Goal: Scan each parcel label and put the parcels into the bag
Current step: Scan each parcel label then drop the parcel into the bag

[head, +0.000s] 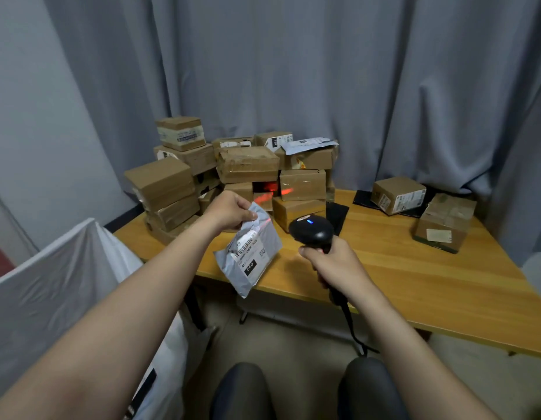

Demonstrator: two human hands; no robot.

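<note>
While the left hand pinches the top corner of a grey plastic mailer between thumb and curled fingers, I see the parcel hanging just left of the frame's centre, in the air over the near edge of the wooden table. It is a soft, crinkled pouch, roughly rectangular. A white label faces me, carrying a barcode, a small square code and a black block with white digits.

The mailer hangs corner-down. Its long axis is close to vertical, running from the pinched corner straight down to a lower corner that points at the floor. The label's printed lines climb toward the upper right. A faint red streak crosses the pouch near its top.

Just right of the mailer and apart from it, the right hand has its fingers wrapped fully round the handle of a black scanner. The scanner's rounded head shows a small blue light and aims up and away, toward the middle of the frame. A red glow falls there on a pile of brown cardboard boxes at the back of the table. A dark cable drops from the handle toward the lower centre.

Two more boxes sit on the table at the right. A large white bag fills the lower left, and a grey curtain hangs behind everything.
</note>
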